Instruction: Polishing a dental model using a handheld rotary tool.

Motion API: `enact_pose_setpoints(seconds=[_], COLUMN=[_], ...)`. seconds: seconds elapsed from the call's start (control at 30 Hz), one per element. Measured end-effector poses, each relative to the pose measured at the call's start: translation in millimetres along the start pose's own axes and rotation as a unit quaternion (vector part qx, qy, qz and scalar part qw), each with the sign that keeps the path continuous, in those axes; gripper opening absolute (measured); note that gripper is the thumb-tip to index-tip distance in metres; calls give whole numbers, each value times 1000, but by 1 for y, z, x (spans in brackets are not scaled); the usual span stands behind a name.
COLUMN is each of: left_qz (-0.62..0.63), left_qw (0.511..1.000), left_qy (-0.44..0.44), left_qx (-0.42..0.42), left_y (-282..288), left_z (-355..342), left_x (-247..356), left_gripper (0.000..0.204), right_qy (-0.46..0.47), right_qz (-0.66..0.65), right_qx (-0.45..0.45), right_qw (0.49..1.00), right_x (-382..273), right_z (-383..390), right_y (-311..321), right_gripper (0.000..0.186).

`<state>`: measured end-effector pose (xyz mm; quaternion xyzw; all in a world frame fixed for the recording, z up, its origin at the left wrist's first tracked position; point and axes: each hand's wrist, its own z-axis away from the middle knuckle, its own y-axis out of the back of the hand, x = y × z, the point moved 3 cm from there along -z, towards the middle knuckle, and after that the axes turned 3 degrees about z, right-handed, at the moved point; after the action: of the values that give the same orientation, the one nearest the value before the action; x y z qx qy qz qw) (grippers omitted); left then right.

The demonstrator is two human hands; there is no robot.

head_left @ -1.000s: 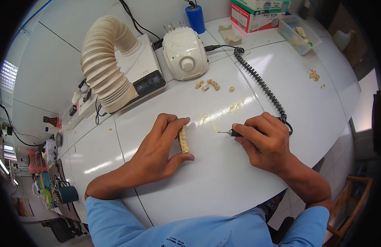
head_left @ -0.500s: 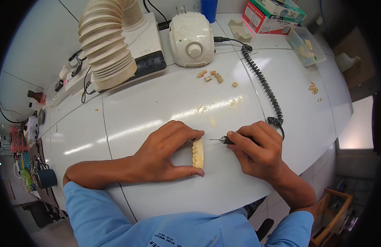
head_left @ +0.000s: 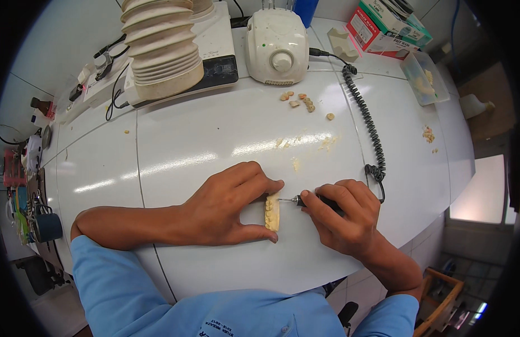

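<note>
A pale yellow dental model (head_left: pixel 272 214) with a row of teeth along its left side is held just over the white table. My left hand (head_left: pixel 232 202) grips it by its two ends, thumb at the near end and fingers at the far end. My right hand (head_left: pixel 347 216) is closed pen-fashion around a dark rotary handpiece (head_left: pixel 330 205). The handpiece's thin metal bur (head_left: pixel 287 199) points left and meets the model's right side near the far end. A coiled black cord (head_left: pixel 369 121) links the handpiece to a white control unit (head_left: pixel 278 48).
Loose tooth-like pieces (head_left: pixel 309 104) and yellow dust (head_left: pixel 327 143) lie beyond my hands. A ribbed suction hose (head_left: pixel 161 50) stands at the far left. Boxes (head_left: pixel 383 31) and a clear plastic tub (head_left: pixel 421 78) sit at the far right. A dark mug (head_left: pixel 48 227) is at the left.
My right hand has brought the handpiece left, so its bur now reaches the model. My left hand keeps its grip. The whole view has shifted slightly.
</note>
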<state>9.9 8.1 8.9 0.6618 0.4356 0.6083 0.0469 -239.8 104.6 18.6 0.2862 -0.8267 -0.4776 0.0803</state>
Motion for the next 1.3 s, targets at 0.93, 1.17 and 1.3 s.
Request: enact_pose_setpoints(seconds=[0.93,1.17,1.3], left_qz=[-16,-16,-15], left_qw=[1000,1000,1000], left_qy=[-15,-9,-12], left_qx=[13,10,12], left_y=[-2,-1,-1], left_z=[0,0,0], left_x=[-3,-3,-3], left_gripper=[89,89,89], right_qy=[3,7,2], right_qz=[8,7,11], right_qx=[-9,-8,-11], right_qw=[1000,1000,1000], right_x=[-2,-2,-1], right_z=[-4,-4,-1], right_y=[0,0,-1], right_gripper=[40,40,35])
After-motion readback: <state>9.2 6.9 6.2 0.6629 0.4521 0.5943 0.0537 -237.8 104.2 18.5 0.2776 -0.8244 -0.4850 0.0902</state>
